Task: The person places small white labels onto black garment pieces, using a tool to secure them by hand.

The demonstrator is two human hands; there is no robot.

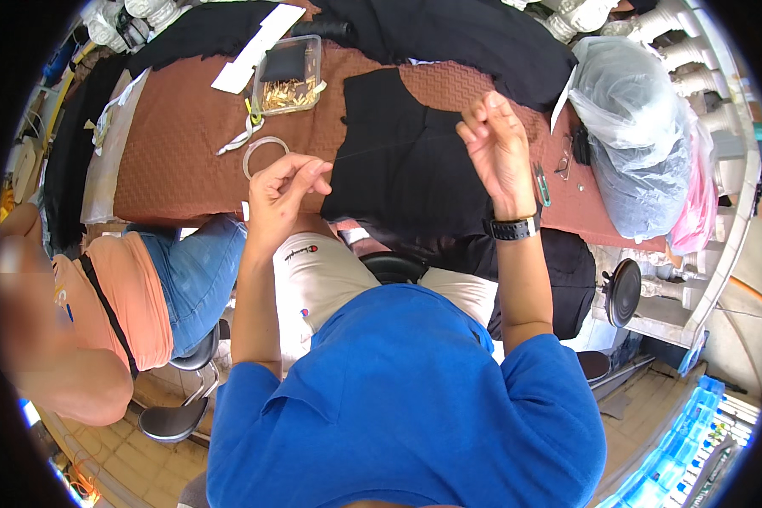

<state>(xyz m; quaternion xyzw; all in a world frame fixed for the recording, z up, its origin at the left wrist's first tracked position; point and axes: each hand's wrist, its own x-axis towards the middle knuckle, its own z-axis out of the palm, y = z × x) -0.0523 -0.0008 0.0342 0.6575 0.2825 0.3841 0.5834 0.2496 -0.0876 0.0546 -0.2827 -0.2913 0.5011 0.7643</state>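
Mid-frame, head view (only one): left hand (289,188) pinches a thin thread (360,153), thumb against forefinger. Thread runs right across the black cloth (398,182) toward the right hand (497,148). Right fingertips bunched, narrow grip; can't tell what's between them, needle too small to make out if present. Cloth lies flat on the brown tabletop (173,157), below the hands.

To do it well, I'd say: light even tension, pull smooth, keep the line up off the cloth and clear of the snips (543,185) at right so it doesn't snag.

Containers: clear box (319,63), upper left of centre, open top, black pad (284,63) plus loose gold-coloured bits (288,95). Plastic bag (631,127), upper right, stuffed full; contents unclear through the film.
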